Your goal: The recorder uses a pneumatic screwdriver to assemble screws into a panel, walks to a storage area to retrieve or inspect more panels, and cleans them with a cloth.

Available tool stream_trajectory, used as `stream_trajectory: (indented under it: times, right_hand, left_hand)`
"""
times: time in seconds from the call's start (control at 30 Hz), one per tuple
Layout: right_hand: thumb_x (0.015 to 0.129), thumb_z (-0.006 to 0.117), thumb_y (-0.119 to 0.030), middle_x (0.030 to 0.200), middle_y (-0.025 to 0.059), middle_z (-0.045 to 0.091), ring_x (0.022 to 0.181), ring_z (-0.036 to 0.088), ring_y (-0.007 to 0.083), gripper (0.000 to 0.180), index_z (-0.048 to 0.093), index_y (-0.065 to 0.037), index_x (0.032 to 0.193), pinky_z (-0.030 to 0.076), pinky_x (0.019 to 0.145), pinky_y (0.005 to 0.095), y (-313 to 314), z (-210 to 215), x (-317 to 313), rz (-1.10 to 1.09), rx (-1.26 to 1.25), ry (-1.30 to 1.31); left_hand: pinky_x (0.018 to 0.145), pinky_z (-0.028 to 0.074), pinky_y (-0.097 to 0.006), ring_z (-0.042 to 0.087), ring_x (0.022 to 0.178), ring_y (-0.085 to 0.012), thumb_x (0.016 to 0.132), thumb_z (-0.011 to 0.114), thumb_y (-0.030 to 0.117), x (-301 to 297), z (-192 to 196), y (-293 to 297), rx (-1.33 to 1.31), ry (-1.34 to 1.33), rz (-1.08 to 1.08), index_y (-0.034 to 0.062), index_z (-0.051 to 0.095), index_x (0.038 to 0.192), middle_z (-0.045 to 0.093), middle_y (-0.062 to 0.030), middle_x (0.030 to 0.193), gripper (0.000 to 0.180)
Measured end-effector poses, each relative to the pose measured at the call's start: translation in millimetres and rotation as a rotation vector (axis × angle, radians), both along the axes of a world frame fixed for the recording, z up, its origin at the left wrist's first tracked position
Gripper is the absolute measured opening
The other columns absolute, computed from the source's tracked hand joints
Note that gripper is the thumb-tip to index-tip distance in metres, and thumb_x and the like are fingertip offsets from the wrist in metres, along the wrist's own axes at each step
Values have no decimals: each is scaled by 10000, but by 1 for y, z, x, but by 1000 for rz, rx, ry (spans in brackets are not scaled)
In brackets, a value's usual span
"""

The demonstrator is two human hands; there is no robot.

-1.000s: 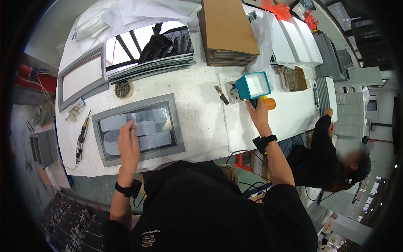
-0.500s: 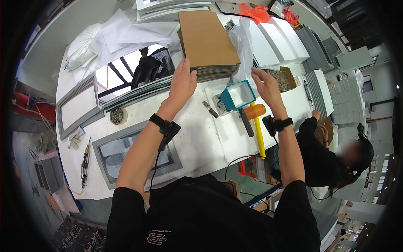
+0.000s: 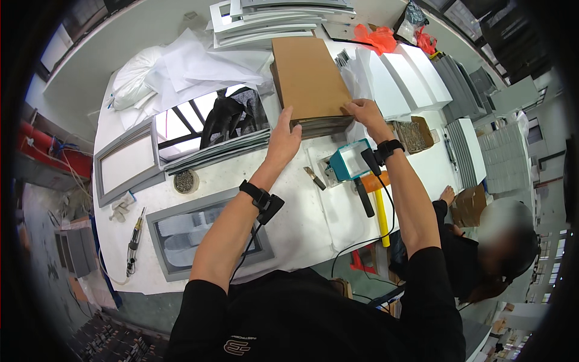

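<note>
A stack of brown boards (image 3: 310, 75) lies across the far middle of the white table. My left hand (image 3: 282, 139) is at the stack's near left corner, fingers stretched out and thumb apart, holding nothing. At the near right corner, my right hand (image 3: 367, 117) has its bent fingers and thumb closed on the edge of the top board. Below that hand sits a teal open box (image 3: 350, 161), next to a mallet with an orange head (image 3: 377, 181) and a black-handled tool (image 3: 364, 199). A small knife-like tool (image 3: 314, 178) rests left of the box.
Glass-like mirrored panels (image 3: 181, 123) and a grey frame (image 3: 126, 158) lie at left. Nearer are a round tub of screws (image 3: 185, 181), a screwdriver (image 3: 136, 241) and a framed panel (image 3: 181, 238). A cardboard box of fasteners (image 3: 413, 134) stands right. A co-worker (image 3: 455, 253) sits at the right edge.
My right hand has come down onto the stack's right corner and closed there. My left hand stays by the left corner. The whole view has shifted, with the table lower and farther right.
</note>
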State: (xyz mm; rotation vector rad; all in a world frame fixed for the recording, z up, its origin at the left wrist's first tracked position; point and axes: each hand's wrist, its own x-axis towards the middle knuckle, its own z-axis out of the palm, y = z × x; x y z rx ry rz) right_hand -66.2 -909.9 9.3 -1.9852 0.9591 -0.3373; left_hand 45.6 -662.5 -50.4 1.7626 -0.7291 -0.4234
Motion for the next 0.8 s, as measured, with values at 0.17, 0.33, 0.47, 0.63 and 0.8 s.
stream_trajectory:
  times: [0.17, 0.33, 0.47, 0.63, 0.8]
  right_hand:
    - [940, 753, -275, 900, 55, 707, 789, 658, 134, 332, 709, 7, 1108, 551, 718, 265, 4, 30, 12, -5, 197, -101]
    - [973, 681, -197, 851, 88, 711, 728, 686, 160, 226, 697, 24, 1017, 599, 655, 288, 20, 87, 32, -55, 74, -344]
    - [964, 669, -224, 939, 189, 752, 872, 741, 285, 295, 714, 31, 1105, 590, 756, 392, 30, 117, 41, 31, -575, -211]
    - [958, 661, -219, 976, 193, 745, 881, 715, 381, 250, 729, -30, 1108, 550, 825, 440, 41, 114, 53, 89, -822, -205]
    - [943, 738, -143, 996, 138, 767, 895, 744, 282, 179, 746, -62, 1102, 566, 810, 355, 66, 134, 29, 210, -999, -372]
  left_hand:
    - [1213, 327, -423, 399, 1474, -415, 984, 591, 187, 3, 9, 5, -13, 95, -41, 39, 318, 1585, 387, -259, 1606, 677]
    - [1177, 372, -422, 491, 1408, -403, 991, 587, 171, -15, 21, 29, -14, -52, -70, 31, 382, 1549, 491, -268, 1523, 611]
    - [1084, 477, -401, 629, 1266, -370, 996, 583, 141, -64, 25, 76, -130, 150, -226, 7, 487, 1475, 582, -236, 1439, 507]
    - [973, 540, -371, 707, 1124, -293, 1039, 562, 162, -108, 30, 147, -12, 242, -376, 31, 534, 1445, 707, -182, 1273, 427]
    - [968, 535, -359, 706, 1119, -256, 1051, 566, 177, -143, 14, 278, 147, 397, -252, 40, 609, 1367, 740, -136, 1218, 347]
